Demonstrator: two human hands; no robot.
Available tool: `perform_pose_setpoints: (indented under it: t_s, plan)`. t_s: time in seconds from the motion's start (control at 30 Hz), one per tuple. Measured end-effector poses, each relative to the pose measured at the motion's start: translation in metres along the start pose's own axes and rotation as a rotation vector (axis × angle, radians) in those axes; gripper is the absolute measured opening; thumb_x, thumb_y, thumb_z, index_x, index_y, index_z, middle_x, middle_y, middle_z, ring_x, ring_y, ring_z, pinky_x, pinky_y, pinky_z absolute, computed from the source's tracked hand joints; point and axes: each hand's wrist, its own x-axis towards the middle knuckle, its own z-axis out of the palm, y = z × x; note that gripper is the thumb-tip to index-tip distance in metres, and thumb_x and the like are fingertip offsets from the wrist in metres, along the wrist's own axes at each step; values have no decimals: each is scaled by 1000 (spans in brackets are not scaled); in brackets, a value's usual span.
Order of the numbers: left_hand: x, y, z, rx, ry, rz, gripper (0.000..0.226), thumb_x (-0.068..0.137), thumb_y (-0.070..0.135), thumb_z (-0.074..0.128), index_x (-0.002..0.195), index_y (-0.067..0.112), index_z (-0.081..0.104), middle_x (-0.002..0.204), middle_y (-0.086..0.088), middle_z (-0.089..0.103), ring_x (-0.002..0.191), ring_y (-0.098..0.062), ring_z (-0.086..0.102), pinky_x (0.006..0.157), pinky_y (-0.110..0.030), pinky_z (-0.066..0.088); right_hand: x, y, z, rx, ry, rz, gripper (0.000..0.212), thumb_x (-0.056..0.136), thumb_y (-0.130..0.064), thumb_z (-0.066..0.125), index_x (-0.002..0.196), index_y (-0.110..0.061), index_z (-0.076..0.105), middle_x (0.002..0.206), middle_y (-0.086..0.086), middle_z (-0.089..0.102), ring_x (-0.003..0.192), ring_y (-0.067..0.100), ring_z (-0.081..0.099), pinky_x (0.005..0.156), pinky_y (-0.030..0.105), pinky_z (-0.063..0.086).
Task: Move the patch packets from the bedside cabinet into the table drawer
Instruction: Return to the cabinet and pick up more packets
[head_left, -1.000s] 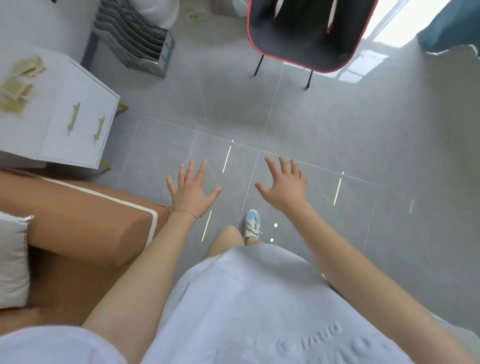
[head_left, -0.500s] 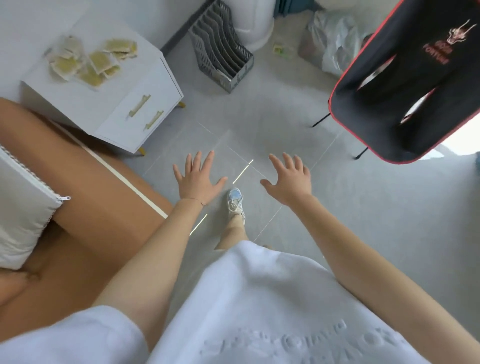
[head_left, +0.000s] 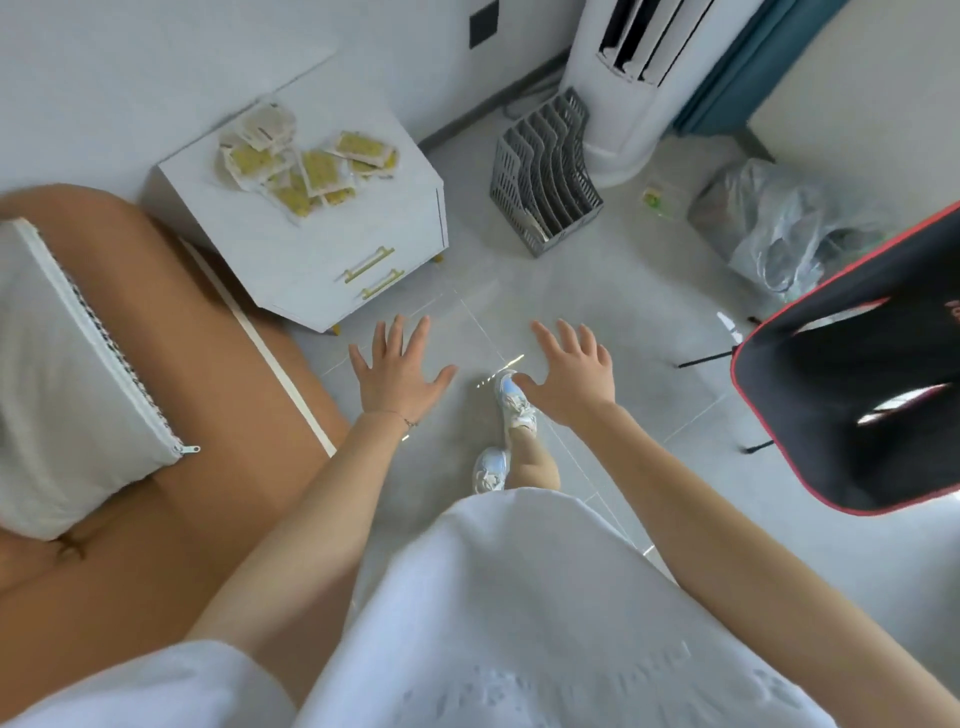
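The patch packets (head_left: 306, 158) lie heaped on top of the bedside cabinet (head_left: 332, 249), well ahead of you. Your left hand (head_left: 397, 376) hovers spread wide and empty over the floor; your right hand (head_left: 569, 374) likewise.
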Motion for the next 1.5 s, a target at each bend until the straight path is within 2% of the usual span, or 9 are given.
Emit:
perform_pose_setpoints:
  t_s: [0.2,0.33,0.47,0.73,1.03,1.23,1.4,1.5]
  plan:
    - [68,-40,-34,-86,45,-143,75,89,62,40,151,33,7,160,-1,0,147,-23,-7,113,-58,-5,92,-48,-36,-68,-32,-113,73,93,-57,43,153,-32,10,160,3,12,148,30,5,119,45,12]
    - [124,-71,-59,-183,57,-273,76,88,62,42,150,35,8,160,-1,3,147,-23,-5,116,-56,6,161,-84,-65,-161,-100,-198,74,93,-57,42,153,-32,6,161,4,8,148,29,3,119,44,14]
    - [161,-92,-87,-181,67,-389,75,87,67,38,150,36,10,160,0,7,148,-22,1,114,-56,7,222,-123,-110,-187,-143,-245,75,92,-56,44,153,-32,7,161,4,9,148,28,4,118,45,14]
    - [222,-137,-137,-319,82,-537,73,90,63,38,151,35,9,160,0,2,147,-20,-6,113,-55,-7,326,-202,-168,-210,-128,-293,74,92,-55,46,153,-32,11,160,2,13,147,27,9,113,46,21]
    - [310,-213,-132,-370,81,-537,72,91,59,40,151,33,8,160,-1,1,147,-22,-6,115,-55,-6,422,-258,-130,-182,-155,-236,76,91,-56,48,152,-31,12,160,4,14,147,29,10,112,49,23]
    - [363,-253,-108,-456,19,-584,73,93,56,40,151,31,5,160,0,-1,147,-21,-5,115,-53,-3,483,-268,-101,-140,-170,-172,81,89,-56,54,153,-28,12,160,6,12,147,29,8,113,49,22]
    - [420,-285,-83,-538,48,-635,73,93,55,42,151,27,9,160,-3,1,148,-24,-2,116,-53,0,535,-266,-61,-156,-238,-153,98,81,-54,67,154,-27,7,162,4,2,149,29,3,117,50,16]
    - [457,-308,-72,-569,107,-666,78,89,61,46,150,25,13,160,-6,2,147,-25,-1,115,-54,3,558,-264,-35,-129,-196,-163,111,75,-59,69,154,-24,-1,162,3,-4,149,28,-1,119,49,11]
